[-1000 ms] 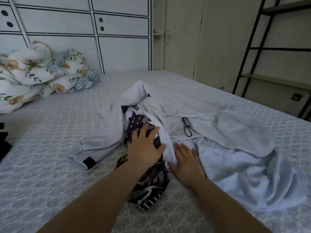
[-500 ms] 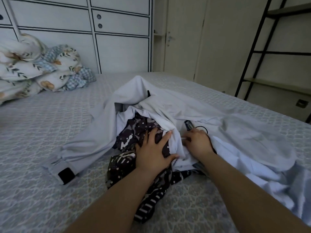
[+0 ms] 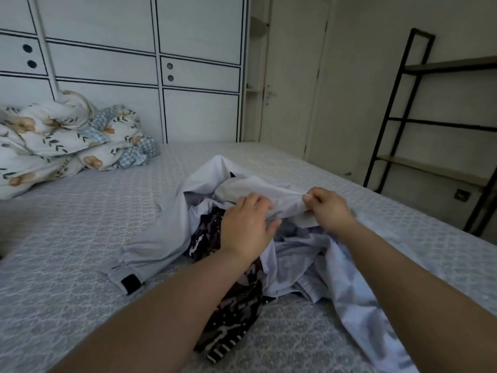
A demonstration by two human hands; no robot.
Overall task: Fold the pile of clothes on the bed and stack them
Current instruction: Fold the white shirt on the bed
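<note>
While my left hand (image 3: pixel 246 227) lies with loose fingers over the dark patterned garment (image 3: pixel 231 300), my right hand (image 3: pixel 329 210) pinches a soft, creased fold of the white shirt (image 3: pixel 269 191). Both sit crumpled mid-bed (image 3: pixel 80 224), near its front edge, on quilted lattice fabric.

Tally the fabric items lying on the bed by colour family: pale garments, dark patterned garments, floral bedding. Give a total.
Pale garments: 2, a grey jacket and a light blue cloth
Dark patterned garments: 1
Floral bedding: 1
Total: 4
</note>
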